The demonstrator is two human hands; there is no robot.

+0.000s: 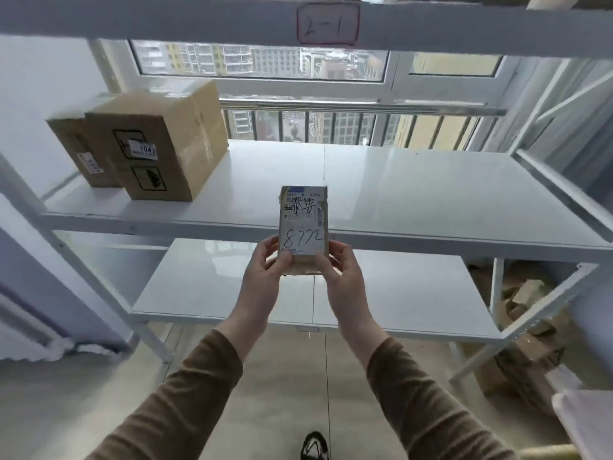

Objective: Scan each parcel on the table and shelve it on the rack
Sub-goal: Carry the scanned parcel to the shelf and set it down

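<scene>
A small flat cardboard parcel (303, 224) with a white shipping label and the handwritten number 8772 is held upright in front of the white rack's middle shelf (414, 194). My left hand (265, 260) grips its lower left edge. On the lower right edge, my right hand (338, 263) grips the parcel too. Two brown boxes stand at the shelf's left end: a larger one (159, 141) labelled 1042 and a slimmer one (79, 151) beside it.
The rack's upper beam carries a tag reading 2-1 (327, 24). A lower shelf (381, 290) lies beneath my hands. Crumpled cardboard (527, 327) lies on the floor at the right. A window (265, 61) is behind the rack.
</scene>
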